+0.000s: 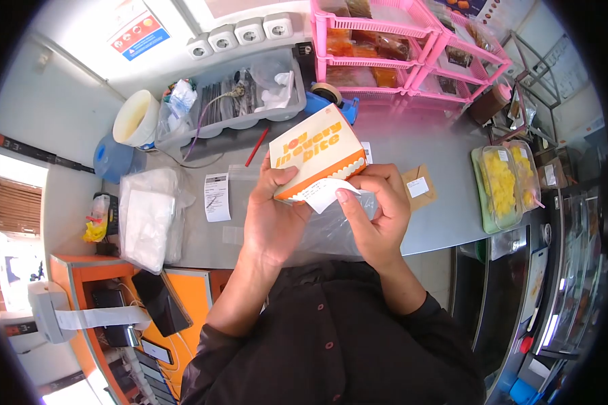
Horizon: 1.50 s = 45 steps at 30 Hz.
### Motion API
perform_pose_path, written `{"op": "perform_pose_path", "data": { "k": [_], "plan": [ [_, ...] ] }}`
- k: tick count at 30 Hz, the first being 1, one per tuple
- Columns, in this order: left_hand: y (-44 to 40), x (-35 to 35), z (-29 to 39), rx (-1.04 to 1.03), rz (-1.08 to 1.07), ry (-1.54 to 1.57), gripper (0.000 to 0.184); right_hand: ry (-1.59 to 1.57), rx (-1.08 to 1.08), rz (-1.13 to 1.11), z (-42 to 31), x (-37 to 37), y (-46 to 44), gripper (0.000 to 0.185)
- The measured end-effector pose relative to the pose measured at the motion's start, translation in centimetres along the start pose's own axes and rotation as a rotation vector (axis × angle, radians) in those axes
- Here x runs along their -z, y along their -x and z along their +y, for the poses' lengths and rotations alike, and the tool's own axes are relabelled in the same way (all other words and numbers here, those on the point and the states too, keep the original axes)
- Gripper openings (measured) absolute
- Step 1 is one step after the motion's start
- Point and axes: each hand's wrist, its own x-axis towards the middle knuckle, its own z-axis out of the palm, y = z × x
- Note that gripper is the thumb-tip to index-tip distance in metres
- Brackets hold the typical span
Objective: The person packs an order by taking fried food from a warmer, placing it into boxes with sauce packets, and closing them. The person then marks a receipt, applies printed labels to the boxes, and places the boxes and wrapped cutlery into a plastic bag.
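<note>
A cream and orange food box (317, 145) with printed lettering is tilted above the counter, gripped by my left hand (274, 202) with the thumb across its top face. My right hand (378, 209) pinches a small white label (325, 194) between thumb and forefinger at the box's near orange side. Part of the label lies against that side. Beneath the hands is clear plastic (331, 233). A long printed receipt (217, 197) lies left of the box, and a brown paper packet (419, 188) with a white label lies to the right.
Behind stand a grey tray of utensils (230, 98), a blue tape dispenser (348, 108) and pink racks (371, 64). A red pen (257, 147) and a stack of plastic bags (152, 219) are on the left. Containers of yellow food (503, 182) sit at the right.
</note>
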Motion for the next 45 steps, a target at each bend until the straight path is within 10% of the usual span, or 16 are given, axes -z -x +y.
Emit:
{"op": "perform_pose_path", "data": {
  "k": [14,26,31,45],
  "plan": [
    [1.0,-1.1,-1.1,-0.060,-0.026,-0.004,0.058,0.084,0.015,0.130,0.9,-0.9,0.4,0.019],
    [0.3,-0.1,-1.9,0.096,-0.032,0.121,0.047,0.075,0.084,-0.051,2.2,-0.7,-2.4,0.095],
    [0.4,-0.7,-1.7,0.121,-0.024,0.144,0.044,0.085,0.199,-0.011,4.4,0.3,-3.6,0.047],
    [-3.8,3.4,-4.8,0.183,0.007,0.002,0.052,-0.037,-0.160,-0.311,10.9,3.8,-0.3,0.064]
  ]
}}
